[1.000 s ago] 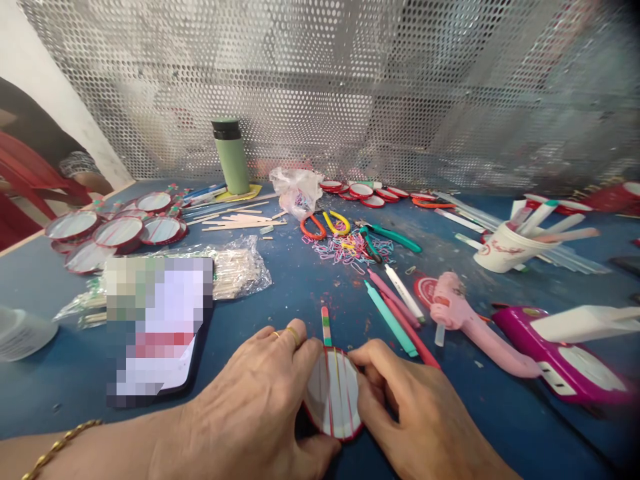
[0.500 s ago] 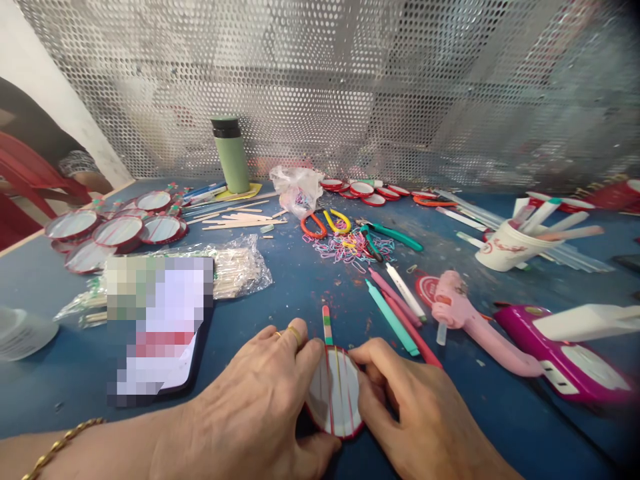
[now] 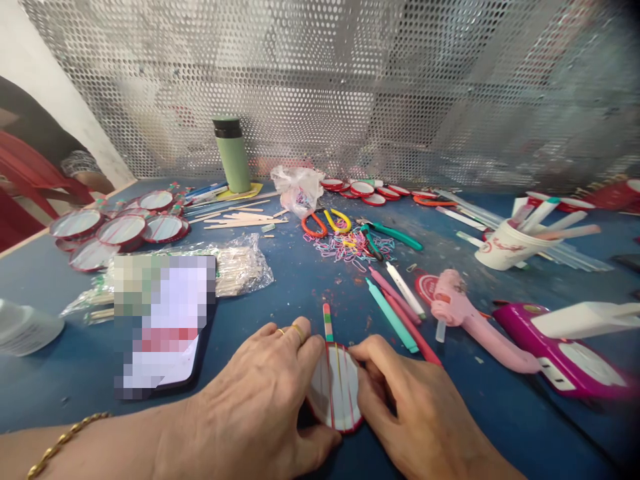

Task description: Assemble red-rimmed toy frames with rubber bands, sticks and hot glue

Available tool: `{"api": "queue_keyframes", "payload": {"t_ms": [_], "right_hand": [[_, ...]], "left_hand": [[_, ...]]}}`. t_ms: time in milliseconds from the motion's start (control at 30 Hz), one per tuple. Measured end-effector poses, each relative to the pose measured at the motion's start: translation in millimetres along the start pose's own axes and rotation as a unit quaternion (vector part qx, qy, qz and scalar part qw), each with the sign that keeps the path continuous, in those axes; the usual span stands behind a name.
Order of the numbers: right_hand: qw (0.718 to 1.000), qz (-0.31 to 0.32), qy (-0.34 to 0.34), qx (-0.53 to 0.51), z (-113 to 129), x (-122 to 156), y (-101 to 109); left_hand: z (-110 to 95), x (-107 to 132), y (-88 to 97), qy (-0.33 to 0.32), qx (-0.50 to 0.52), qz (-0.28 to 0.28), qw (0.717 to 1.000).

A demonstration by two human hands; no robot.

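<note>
Overall, a perforated metal panel (image 3: 320,73) stands along the far edge of the blue counter (image 3: 290,293); the counter's near edge is out of view, and both bare hands work on that side; the left hand (image 3: 270,393) lies over the left part of a red-rimmed disc (image 3: 346,400), thumb at the near rim, fingers at the far-left rim; the right hand (image 3: 410,393) has thumb and forefinger on the right rim; grip state: both clamped on the disc from opposite sides, though fingertips beneath the rim are hidden.

Next in size: stacked discs (image 3: 123,230) by the counter's left edge; a phone (image 3: 173,333) between them and the left hand; a pink glue gun (image 3: 460,320) toward the counter's right side.

Smaller: the held disc, pale face up, low over the near side; contact with the counter cannot be told; a striped stick (image 3: 327,321) projects from its rim toward the far edge; thin red and yellow lines cross the face; smallest, a heap of coloured clips (image 3: 345,250) nearer the far edge.

Handling (judged): light; rim fairly stiff, perhaps slippery; face likely thin, easily dented; best held by opposite sides of the rim; stick joint probably weak, so no levering there.
</note>
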State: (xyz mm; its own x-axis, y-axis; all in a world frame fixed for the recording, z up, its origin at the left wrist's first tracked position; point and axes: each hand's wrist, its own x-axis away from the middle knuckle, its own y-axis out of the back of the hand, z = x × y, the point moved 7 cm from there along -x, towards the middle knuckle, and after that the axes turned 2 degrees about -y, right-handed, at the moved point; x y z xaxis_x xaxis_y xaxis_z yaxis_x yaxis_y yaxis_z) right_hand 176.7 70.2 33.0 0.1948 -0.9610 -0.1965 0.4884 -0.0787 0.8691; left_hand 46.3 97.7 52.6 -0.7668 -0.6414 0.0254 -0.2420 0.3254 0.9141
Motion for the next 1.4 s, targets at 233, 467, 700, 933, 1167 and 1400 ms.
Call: {"api": "queue_keyframes", "payload": {"t_ms": [233, 467, 700, 933, 1167, 1400], "right_hand": [[1.000, -0.012, 0.021, 0.011, 1.5, 0.7, -1.1], [0.999, -0.026, 0.044, 0.015, 2.2, 4.0, -1.2], [0.998, -0.032, 0.045, 0.015, 5.0, 4.2, 0.2], [0.998, -0.032, 0.042, 0.025, 4.9, 4.3, 0.7], [0.998, -0.036, 0.044, 0.036, 6.3, 3.9, 0.6], [0.998, -0.029, 0.038, 0.038, 6.0, 4.3, 0.3]], "left_hand": [[3.1, 0.1, -1.5, 0.014, 0.002, 0.043, 0.999], [4.9, 1.7, -5.0, 0.002, 0.010, 0.028, 1.000], [5.9, 4.8, -6.2, -0.004, 0.027, 0.000, 1.000], [6.8, 4.0, -5.8, -0.002, 0.029, -0.001, 1.000], [5.8, 3.1, -4.6, -0.003, 0.026, 0.006, 1.000], [4.8, 2.2, -3.2, -0.002, 0.019, 0.008, 1.000]]}}
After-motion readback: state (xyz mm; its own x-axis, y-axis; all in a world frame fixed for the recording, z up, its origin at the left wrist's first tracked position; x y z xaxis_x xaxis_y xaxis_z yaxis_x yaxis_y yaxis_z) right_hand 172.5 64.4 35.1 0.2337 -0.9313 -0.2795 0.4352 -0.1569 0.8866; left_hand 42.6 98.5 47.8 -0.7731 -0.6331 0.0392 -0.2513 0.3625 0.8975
